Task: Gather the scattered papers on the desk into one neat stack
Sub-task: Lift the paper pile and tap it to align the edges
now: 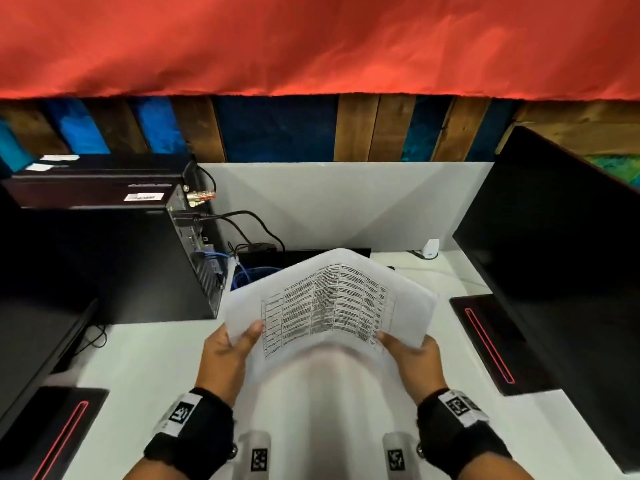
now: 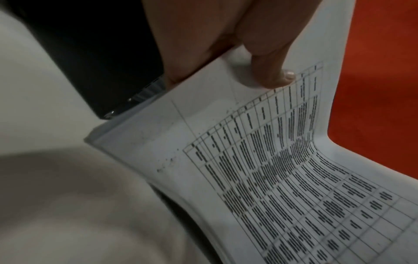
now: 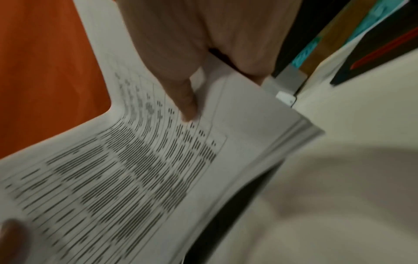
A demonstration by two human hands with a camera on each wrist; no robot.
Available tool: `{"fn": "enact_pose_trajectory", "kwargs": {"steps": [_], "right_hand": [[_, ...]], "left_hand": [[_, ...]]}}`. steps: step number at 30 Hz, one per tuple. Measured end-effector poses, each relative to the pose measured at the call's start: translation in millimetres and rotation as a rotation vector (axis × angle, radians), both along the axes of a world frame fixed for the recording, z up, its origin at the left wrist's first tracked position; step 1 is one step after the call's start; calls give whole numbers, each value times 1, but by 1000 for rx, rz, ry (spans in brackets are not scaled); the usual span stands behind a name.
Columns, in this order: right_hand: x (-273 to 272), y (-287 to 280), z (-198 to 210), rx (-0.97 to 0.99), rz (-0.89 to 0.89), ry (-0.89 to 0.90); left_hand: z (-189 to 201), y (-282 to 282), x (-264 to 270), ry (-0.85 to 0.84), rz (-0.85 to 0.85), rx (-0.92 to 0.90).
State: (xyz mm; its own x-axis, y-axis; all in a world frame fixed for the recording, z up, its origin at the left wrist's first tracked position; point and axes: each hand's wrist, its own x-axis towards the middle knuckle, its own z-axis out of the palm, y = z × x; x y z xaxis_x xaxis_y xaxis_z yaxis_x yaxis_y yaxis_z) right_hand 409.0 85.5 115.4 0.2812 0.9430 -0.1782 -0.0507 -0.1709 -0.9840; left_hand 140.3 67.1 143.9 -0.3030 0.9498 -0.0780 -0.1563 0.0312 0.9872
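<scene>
head view: the sheaf of printed papers (image 1: 329, 303) is held up above the white desk (image 1: 138, 358), bowed along its middle, the left hand (image 1: 225, 355) pinching its left edge and the right hand (image 1: 412, 358) its right edge. a black computer tower (image 1: 114, 258) stands to the left, a dark monitor (image 1: 561, 258) to the right.

left wrist view: the thumb (image 2: 271, 75) presses on the top sheet, fingers curled beneath; sheet edges look stepped at the near corner.

right wrist view: the thumb (image 3: 185, 100) likewise clamps the table-printed page.

risk, as i judge it: the bow may crease sheets, or a loosened pinch could let inner pages slip out and fan.
</scene>
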Motion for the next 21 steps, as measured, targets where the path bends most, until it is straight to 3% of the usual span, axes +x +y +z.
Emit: {"fn": "enact_pose_trajectory", "kwargs": {"steps": [4,7,11,13,18,21], "right_hand": [[-9,-15,-27,-77,-28,12],[0,-24,-49,-232,-20,33],[6,-27,-64,-251,4,72],[5,-25,-63,-235,-15,76],[7,-18,-45,-109,-19,84],[10,-16,-46,-119,-25,34]], "left_hand": [[-30,-8,6,26,-28,-87],[-74,-19,-2,144,-82,-250],[-113,-26,-9,356,-124,-426],[-115,-22,-8,392,-101,-409],[-94,-7,-10,257,-59,-292],[-97,-6,-17,260,-74,-328]]}}
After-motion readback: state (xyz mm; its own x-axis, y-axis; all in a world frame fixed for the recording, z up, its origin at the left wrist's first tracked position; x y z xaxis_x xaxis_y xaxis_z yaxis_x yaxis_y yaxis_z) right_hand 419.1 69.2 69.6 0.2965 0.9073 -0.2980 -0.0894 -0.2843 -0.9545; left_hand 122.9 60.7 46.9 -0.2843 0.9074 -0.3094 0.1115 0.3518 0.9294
